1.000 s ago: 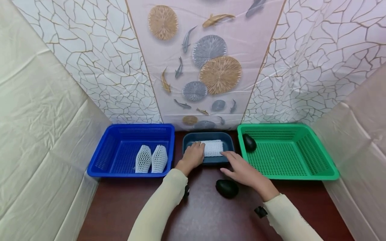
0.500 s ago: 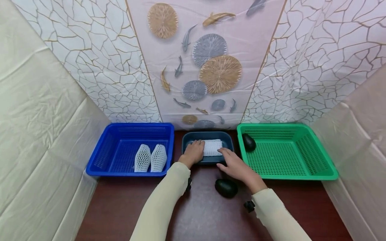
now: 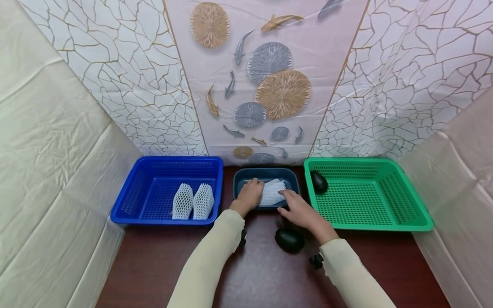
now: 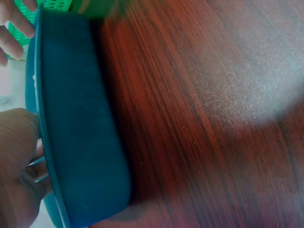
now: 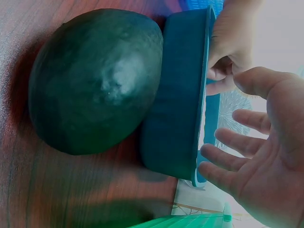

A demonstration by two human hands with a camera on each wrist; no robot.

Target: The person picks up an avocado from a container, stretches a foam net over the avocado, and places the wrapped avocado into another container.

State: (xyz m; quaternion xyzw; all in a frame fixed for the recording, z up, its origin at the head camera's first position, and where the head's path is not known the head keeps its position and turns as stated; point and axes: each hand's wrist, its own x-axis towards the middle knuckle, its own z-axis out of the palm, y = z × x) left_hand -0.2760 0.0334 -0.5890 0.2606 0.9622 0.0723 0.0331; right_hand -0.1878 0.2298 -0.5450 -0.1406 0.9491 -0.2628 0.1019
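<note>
A white foam net sleeve (image 3: 272, 192) lies slanted in the small dark teal tray (image 3: 265, 170) at the middle of the table. My left hand (image 3: 250, 196) reaches over the tray's near rim and pinches the sleeve's left end, its curled fingers showing in the right wrist view. On the other side, my right hand (image 3: 299, 209) is at the sleeve's right end with fingers spread and nothing gripped; whether the fingertips touch the net is unclear. Just in front of the tray, a dark green avocado (image 3: 289, 240) lies on the table, large in the right wrist view.
A blue basket (image 3: 161, 221) on the left holds two white net-wrapped pieces (image 3: 203, 202). To the right stands a green basket (image 3: 369, 227) with another avocado (image 3: 319, 182) in its back left corner. A patterned cloth (image 3: 269, 141) hangs behind the tray.
The net sleeve has turned from lying straight to slanting, its left end lower and nearer. My right hand has shifted slightly left. The baskets and avocados stay put.
</note>
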